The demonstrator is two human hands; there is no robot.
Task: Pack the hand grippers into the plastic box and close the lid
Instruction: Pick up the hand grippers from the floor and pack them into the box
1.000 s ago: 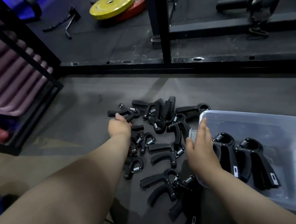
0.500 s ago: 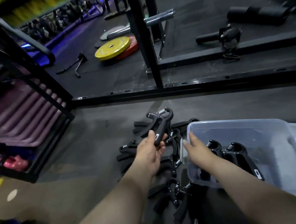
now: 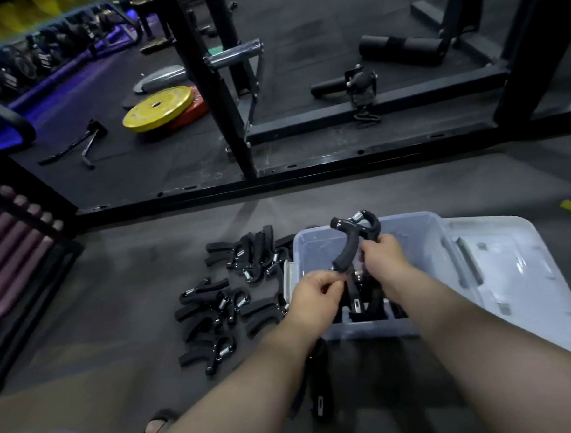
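The hand gripper [image 3: 351, 242] has moved over the plastic box [image 3: 312, 244]; left hand [image 3: 315, 297] pinches one handle, right hand [image 3: 384, 260] grips the other; few packed, a floor pile [image 3: 216, 306] remains, lid [image 3: 512, 270] off.

Hand gripper [image 3: 347, 249] moved: a second ago the left hand [image 3: 313, 297] was grabbing it in the floor pile [image 3: 216, 306]. Half a second ago it was raised above the pile, and now it is over the plastic box [image 3: 366, 331], spring end up. Left hand went from a full grip to pinching the lower tip of one handle. Right hand [image 3: 384, 259] left the box's left rim, where its fingers lay straight, and now curls round the other handle. Head view swung right: more of the lid [image 3: 518, 270] beside the box is in frame.
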